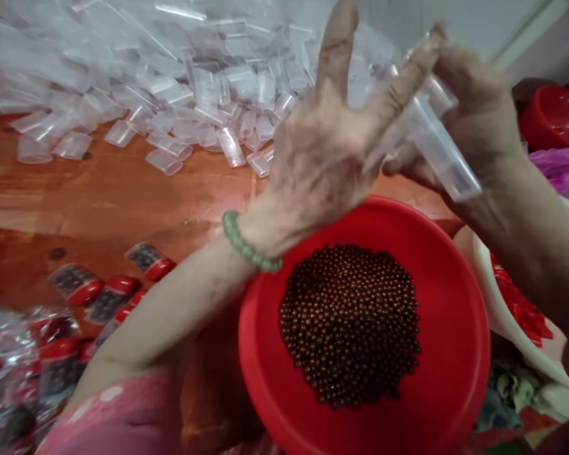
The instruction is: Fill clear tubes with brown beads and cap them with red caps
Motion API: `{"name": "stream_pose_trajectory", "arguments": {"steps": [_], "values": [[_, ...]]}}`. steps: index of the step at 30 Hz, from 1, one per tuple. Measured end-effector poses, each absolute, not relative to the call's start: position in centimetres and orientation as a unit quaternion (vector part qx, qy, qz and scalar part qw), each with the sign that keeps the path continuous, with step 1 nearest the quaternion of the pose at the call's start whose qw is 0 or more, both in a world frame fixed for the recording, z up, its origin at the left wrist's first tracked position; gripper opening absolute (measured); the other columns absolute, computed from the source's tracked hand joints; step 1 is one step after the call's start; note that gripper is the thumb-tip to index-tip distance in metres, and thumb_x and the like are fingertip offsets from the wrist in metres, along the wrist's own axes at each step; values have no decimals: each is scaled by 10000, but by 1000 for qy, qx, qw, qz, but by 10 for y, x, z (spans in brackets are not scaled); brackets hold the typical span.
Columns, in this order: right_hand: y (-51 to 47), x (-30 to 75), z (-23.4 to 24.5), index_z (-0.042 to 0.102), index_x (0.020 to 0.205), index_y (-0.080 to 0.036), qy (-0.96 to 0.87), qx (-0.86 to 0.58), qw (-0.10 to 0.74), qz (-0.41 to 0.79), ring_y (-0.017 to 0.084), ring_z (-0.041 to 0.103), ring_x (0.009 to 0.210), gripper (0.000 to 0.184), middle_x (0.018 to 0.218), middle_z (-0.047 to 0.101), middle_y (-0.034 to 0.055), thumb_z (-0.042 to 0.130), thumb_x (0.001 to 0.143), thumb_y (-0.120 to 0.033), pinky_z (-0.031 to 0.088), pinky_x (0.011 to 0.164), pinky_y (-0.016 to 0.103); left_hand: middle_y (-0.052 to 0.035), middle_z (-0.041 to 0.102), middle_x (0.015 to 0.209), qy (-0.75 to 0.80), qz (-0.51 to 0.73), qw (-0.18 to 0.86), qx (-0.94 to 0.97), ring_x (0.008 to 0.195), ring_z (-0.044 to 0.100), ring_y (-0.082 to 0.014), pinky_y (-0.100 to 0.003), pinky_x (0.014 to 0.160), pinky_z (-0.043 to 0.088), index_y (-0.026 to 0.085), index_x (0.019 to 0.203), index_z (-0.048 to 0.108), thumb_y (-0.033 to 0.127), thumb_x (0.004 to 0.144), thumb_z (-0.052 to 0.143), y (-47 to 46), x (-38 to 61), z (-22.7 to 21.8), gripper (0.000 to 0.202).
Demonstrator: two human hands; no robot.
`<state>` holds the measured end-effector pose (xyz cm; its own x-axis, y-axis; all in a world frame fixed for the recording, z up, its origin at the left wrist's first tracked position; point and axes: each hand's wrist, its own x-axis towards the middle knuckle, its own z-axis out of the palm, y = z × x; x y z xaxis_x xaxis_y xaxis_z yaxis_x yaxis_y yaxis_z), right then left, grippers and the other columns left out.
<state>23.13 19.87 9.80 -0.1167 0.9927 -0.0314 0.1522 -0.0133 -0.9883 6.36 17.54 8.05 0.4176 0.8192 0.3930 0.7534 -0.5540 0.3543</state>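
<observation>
Above the red basin's far rim, my right hand (478,107) is closed around clear plastic tubes (443,148), one slanting down across the palm towards the wrist. My left hand (322,145), with a green bead bracelet (246,243) at its wrist, is held beside them. One finger points up and another stretches across to the tubes and the right fingertips; its other fingers are hidden. Motion blurs both hands. Below them the red basin (455,316) contains a heap of small, shiny dark-brown balls (351,322).
A large pile of clear plastic tubes (208,95) covers the back of the orange-brown tabletop (123,189). Filled containers with red caps (118,291) lie at left, near clear plastic bags (4,347). At right are a white basin (488,284) with red pieces and another red bowl (554,114).
</observation>
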Motion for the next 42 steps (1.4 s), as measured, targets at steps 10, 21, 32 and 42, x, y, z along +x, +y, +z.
{"name": "stream_pose_trajectory", "arguments": {"steps": [10,21,32,42], "values": [[111,277,20,622,1386,-290,-751,-453,190,442,238,747,1113,484,1259,753,78,411,1042,-558,647,887,429,-129,339,1676,357,181,209,893,1340,606,-408,-609,1058,542,378,1568,420,233,949,610,79,27,27,663],[171,300,72,734,1260,-253,-797,-526,93,284,290,748,1008,476,1145,786,80,501,984,-562,613,937,505,-114,734,1066,293,121,112,942,937,710,-214,-356,812,608,162,1211,662,187,1003,481,122,13,22,276],[301,213,-26,275,1631,-222,-838,-498,-116,191,517,459,1419,1216,1601,362,232,879,655,-623,425,1131,668,-292,180,1679,523,-16,145,840,1505,280,-512,-634,1159,361,127,1640,152,601,792,756,248,12,-44,1144],[304,243,-52,446,1534,-251,-858,-440,-109,241,448,595,1270,979,1509,441,193,840,698,-574,505,1055,652,-180,437,1599,467,8,62,882,1377,467,-390,-561,1018,458,209,1589,369,373,1074,284,227,48,-85,548]]}}
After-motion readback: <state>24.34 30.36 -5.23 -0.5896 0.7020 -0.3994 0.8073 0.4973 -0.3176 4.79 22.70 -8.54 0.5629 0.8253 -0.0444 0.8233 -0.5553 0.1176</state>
